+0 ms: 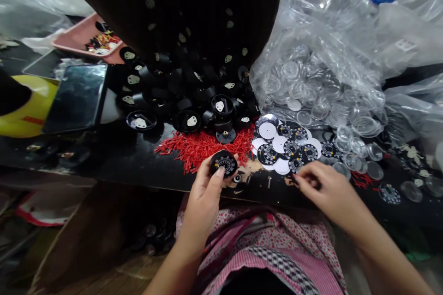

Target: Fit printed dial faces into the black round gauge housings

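Note:
A round black piece with a numbered dial face [226, 166] is held in my left hand [206, 183], the thumb resting on its face. My right hand [318, 182] is closed at the table edge, thumb and index finger pinched; a bit of red shows at the fingertips, too small to make out. Just beyond it lies a heap of dial discs [290, 148], some black with numbers, some white side up. Thin red pieces [204, 147] are piled behind my left hand. Black round housings [187, 121] with pale tags stand in a large heap behind them.
A plastic bag [321, 32] spills clear round covers [320, 101] at the right. A dark-screened tablet [76, 97] and a yellow object [31, 110] are at the left, with a pink tray [74, 37] behind. A small screw [269, 181] lies near the front edge.

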A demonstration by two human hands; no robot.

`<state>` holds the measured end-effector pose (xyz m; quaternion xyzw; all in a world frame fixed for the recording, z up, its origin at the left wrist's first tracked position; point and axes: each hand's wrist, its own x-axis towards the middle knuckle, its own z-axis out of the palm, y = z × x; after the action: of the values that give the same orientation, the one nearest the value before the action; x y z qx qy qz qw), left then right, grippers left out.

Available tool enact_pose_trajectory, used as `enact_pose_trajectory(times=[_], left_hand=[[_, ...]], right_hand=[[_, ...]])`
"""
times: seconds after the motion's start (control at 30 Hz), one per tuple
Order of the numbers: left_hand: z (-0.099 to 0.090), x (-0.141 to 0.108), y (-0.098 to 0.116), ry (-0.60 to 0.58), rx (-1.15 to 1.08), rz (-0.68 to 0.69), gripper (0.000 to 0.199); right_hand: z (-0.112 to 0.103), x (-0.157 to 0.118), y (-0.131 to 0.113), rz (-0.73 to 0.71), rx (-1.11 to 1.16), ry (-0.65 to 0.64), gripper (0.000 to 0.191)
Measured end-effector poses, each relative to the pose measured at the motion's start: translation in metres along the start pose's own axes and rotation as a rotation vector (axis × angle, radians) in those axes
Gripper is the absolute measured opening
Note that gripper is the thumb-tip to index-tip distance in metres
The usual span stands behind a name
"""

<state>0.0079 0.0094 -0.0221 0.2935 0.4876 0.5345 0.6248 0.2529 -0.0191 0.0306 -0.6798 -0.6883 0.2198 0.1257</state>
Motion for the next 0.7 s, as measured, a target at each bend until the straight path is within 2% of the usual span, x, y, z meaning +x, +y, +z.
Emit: enact_pose_trajectory(times=[0.1,0.17,0.27,0.33,0.43,0.47,0.5,0.53,0.6,0.63,0.7], left_hand=[[0.008,0.002,0.001,-0.097,-0.091,-0.138,0.025],[0.015,0.005,0.0,-0.156,-0.091,-0.224,0.028],[0.026,0.011,-0.002,-0.144,-0.09,-0.263,0.032],[0.03,0.014,-0.003,-0.078,-0.082,-0.218,0.032],[0.031,0.017,-0.002,0.007,-0.027,-0.118,0.033],[0.031,0.019,-0.002,0.026,-0.01,-0.091,0.034],[0.03,0.02,-0.002,0.034,0.005,-0.079,0.034],[0.03,0.021,-0.001,0.032,0.019,-0.084,0.034],[0.029,0.021,0.0,0.034,0.053,-0.124,0.035],[0.029,0.021,0.0,0.048,0.075,-0.139,0.036],[0.029,0.021,-0.001,0.094,0.112,-0.142,0.04]], right_hand=[[-0.03,-0.035,0.057,0.258,-0.059,0.082,0.019],[-0.044,-0.055,0.087,0.374,-0.12,0.081,0.018],[-0.055,-0.069,0.107,0.46,-0.225,0.095,0.017],[-0.053,-0.064,0.099,0.443,-0.23,0.168,0.021],[-0.032,-0.037,0.065,0.247,-0.069,0.232,0.03],[-0.02,-0.025,0.05,0.155,-0.03,0.198,0.034],[-0.008,-0.013,0.036,0.077,-0.037,0.153,0.047],[0.005,-0.001,0.024,0.018,-0.069,0.1,0.069],[0.029,0.021,0.006,0.004,-0.146,0.051,0.098],[0.039,0.03,0.002,0.001,-0.172,0.052,0.104],[0.052,0.046,0.002,-0.067,-0.2,0.069,0.097]])
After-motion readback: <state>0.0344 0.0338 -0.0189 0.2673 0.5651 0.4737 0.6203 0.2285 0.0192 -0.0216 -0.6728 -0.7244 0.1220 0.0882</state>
